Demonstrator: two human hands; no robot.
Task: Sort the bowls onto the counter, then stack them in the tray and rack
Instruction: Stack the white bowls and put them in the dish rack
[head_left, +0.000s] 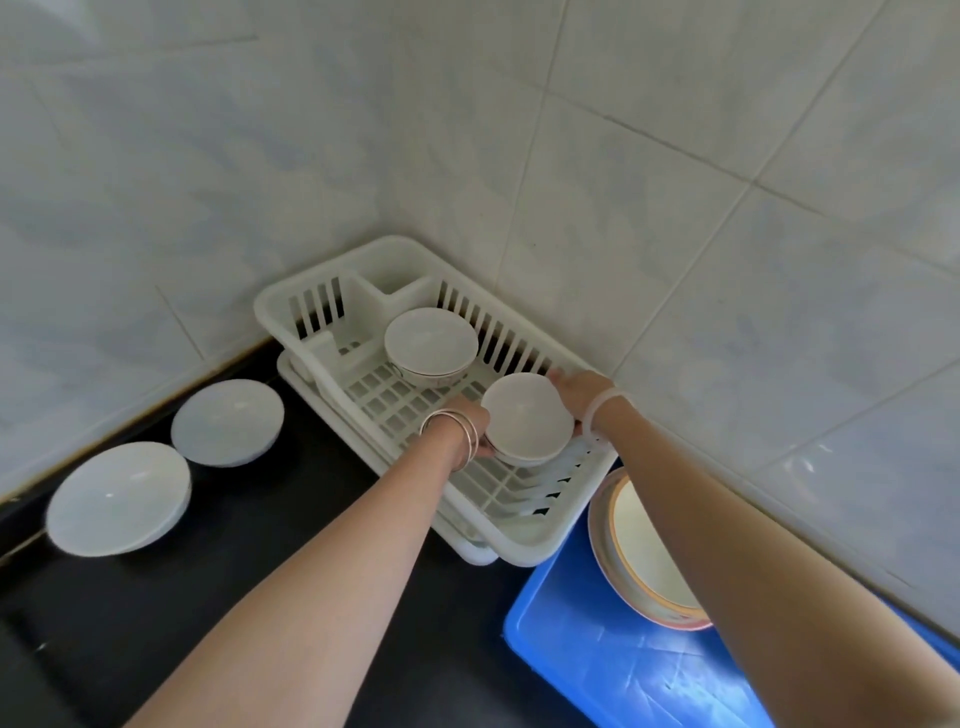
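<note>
Kitchen corner | left hand (470, 415) and right hand (576, 387) are clasping a white bowl (527, 415) from both sides, at the 4 o'clock end of the dish rack (311, 291) | rack step seemingly proceeding | next move is calling for a level two-handed carry, clearing the second bowl (431, 338) at 11 o'clock.

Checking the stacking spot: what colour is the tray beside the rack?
The tray is blue; head view.

Home kitchen: tiled walls (675, 156), dark counter (311, 493), plastic dish rack (291, 301), bowls (431, 340).
</note>
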